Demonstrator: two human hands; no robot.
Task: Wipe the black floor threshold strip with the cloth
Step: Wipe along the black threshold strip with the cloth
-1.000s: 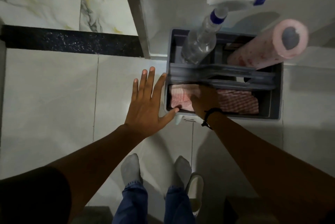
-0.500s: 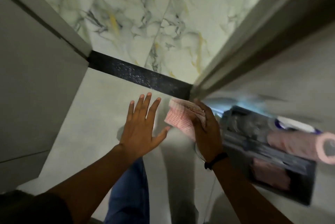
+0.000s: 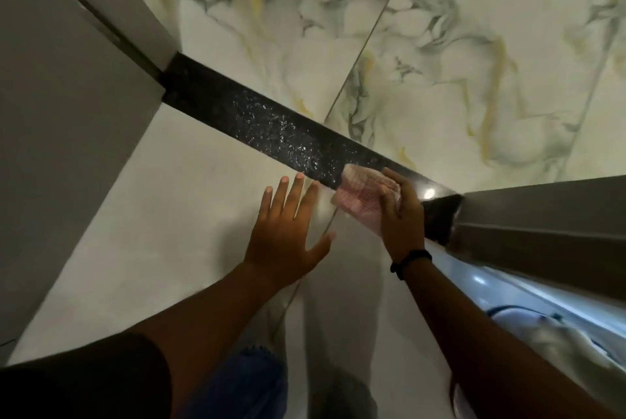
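Right hand (image 3: 401, 212) clamped around a bunched pink checked cloth (image 3: 360, 196), pressed onto the black threshold strip (image 3: 271, 127) near its 4 o'clock end. Long axis from there toward 10 o'clock. Left hand (image 3: 288, 232) empty, fingers spread, just short of the strip.

head-worn view, looking down, near floor (image 3: 189, 201)

Threshold strip (image 3: 271, 127): glossy black speckled stone. Cloth (image 3: 359, 196): pink-white checked woven fabric. Far floor tiles (image 3: 474, 63): glossy marble-look; near tiles (image 3: 176, 188): smooth, matt.
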